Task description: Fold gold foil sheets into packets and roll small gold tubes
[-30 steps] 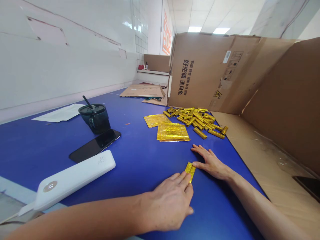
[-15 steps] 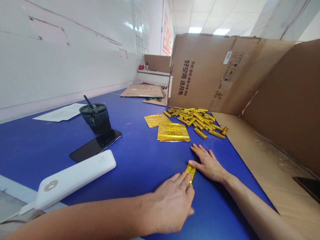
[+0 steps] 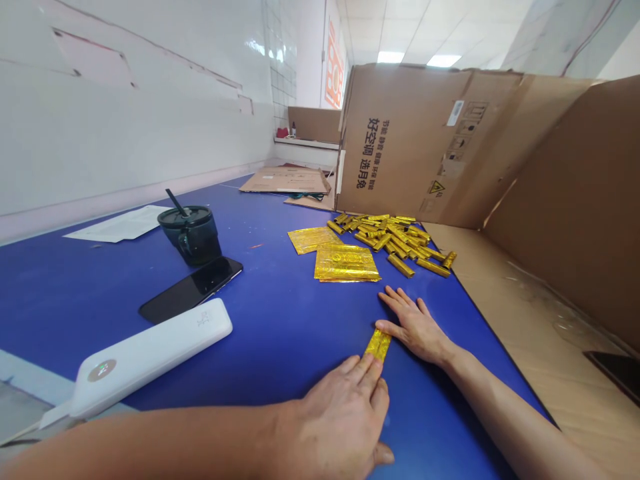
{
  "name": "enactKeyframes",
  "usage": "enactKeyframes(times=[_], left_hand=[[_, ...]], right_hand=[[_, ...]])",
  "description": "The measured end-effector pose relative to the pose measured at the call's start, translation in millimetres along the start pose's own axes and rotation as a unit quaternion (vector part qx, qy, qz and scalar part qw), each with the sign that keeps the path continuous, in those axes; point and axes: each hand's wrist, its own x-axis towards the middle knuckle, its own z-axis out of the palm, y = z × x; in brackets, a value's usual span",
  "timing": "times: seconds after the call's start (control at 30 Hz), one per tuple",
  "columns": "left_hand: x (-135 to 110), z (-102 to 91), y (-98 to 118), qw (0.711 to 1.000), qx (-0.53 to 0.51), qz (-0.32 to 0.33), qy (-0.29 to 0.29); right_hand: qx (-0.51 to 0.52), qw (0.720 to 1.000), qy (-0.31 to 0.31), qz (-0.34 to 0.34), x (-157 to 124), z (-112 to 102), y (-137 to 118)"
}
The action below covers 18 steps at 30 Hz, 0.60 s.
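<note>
A narrow folded strip of gold foil paper (image 3: 379,345) lies on the blue tabletop between my hands. My left hand (image 3: 345,413) rests on its near end, palm down with fingers stretched out and pressed flat. That end is hidden beneath the fingers. At the far end, the thumb of my right hand (image 3: 417,330) touches the strip. The right hand's other fingers are spread on the table. Beyond them lie a flat stack of gold foil sheets (image 3: 347,264) and a heap of gold folded pieces (image 3: 395,239).
To the left are a white power bank (image 3: 155,353), a black phone (image 3: 193,290) and a dark lidded cup (image 3: 193,233) with a straw. White paper (image 3: 117,225) lies behind the cup. A large cardboard box (image 3: 415,143) walls off the back and right.
My left hand has slid slightly toward me along the foil strip, uncovering more of it. The right hand has stayed nearly in place. Green light now shows on the power bank's display.
</note>
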Motion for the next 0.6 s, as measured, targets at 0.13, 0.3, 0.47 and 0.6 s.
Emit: enactKeyframes(times=[0.13, 0.3, 0.47, 0.6], left_hand=[[-2, -4.1, 0, 1.0, -0.019, 0.008, 0.005], [0, -5.1, 0, 1.0, -0.02, 0.002, 0.0], [0, -5.2, 0, 1.0, -0.028, -0.006, 0.0], [0, -3.3, 0, 1.0, -0.027, -0.007, 0.007]], right_hand=[[-0.015, 1.0, 0.005, 0.007, -1, 1, -2], [-0.034, 0.999, 0.011, 0.025, -11, 4, -18], [-0.051, 0.999, 0.002, 0.009, -16, 7, -31], [-0.047, 0.999, 0.002, 0.014, -5, 6, -23]])
